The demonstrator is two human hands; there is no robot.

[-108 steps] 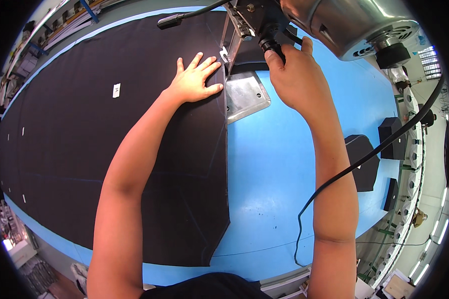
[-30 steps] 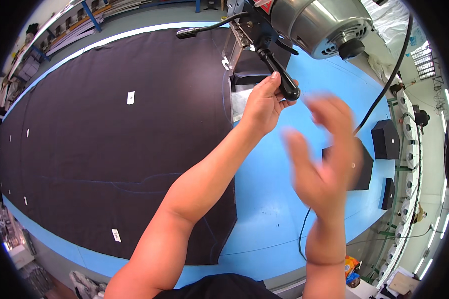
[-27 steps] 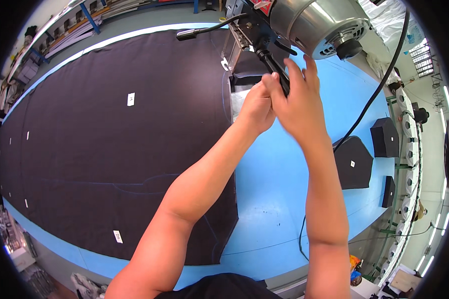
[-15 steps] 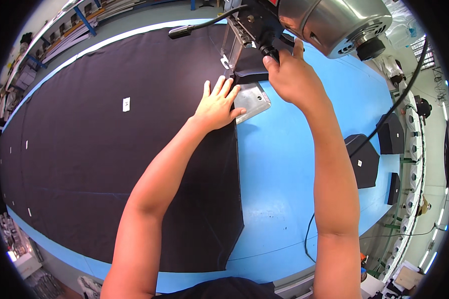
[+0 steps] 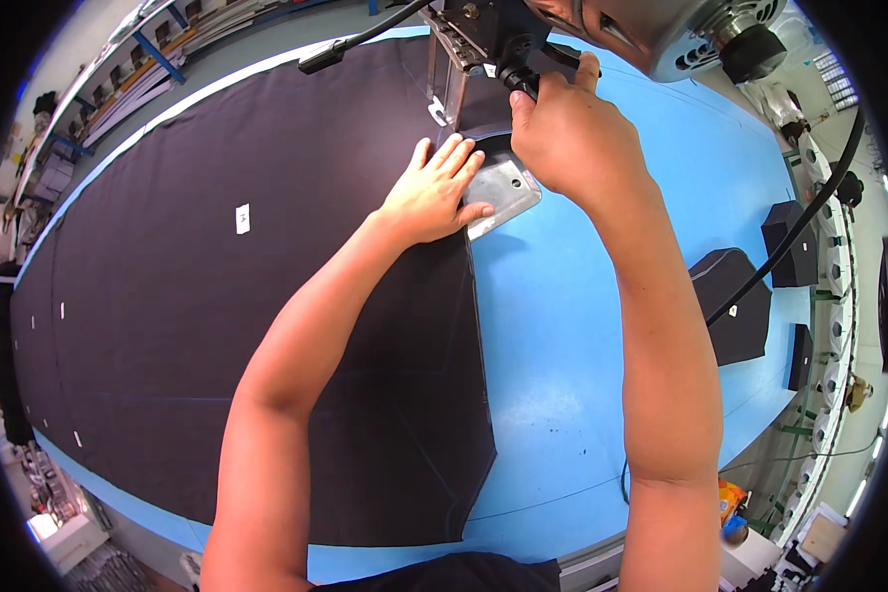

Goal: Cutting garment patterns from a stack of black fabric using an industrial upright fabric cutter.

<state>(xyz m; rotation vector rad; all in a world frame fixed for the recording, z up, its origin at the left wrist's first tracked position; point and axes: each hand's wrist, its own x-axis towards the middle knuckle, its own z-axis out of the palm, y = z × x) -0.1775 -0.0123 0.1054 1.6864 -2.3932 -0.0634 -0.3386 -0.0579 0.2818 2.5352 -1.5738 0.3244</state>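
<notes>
A layered spread of black fabric (image 5: 168, 306) covers the left and middle of the blue table. My left hand (image 5: 432, 197) lies flat on it near the cut right edge, fingers stretched out, thumb over the metal base plate (image 5: 508, 195) of an upright fabric cutting machine (image 5: 622, 30). The machine's silver motor is partly cut off by the top of the picture. My right hand (image 5: 577, 138) is wrapped round its black handle (image 5: 519, 79). The blade's contact with the fabric, just beyond my left fingertips, is hard to make out.
Stacks of cut black fabric (image 5: 730, 306) with white labels lie on the blue table (image 5: 553, 345) at the right. A black cable (image 5: 809, 222) hangs down across the right side. Shelving (image 5: 158, 54) stands beyond the table at the far left.
The cutting machine and my right hand have shifted slightly up and left in the picture. My left hand stays flat by the fabric's edge, its fingers drawn closer together. The whole view has shifted a little.
</notes>
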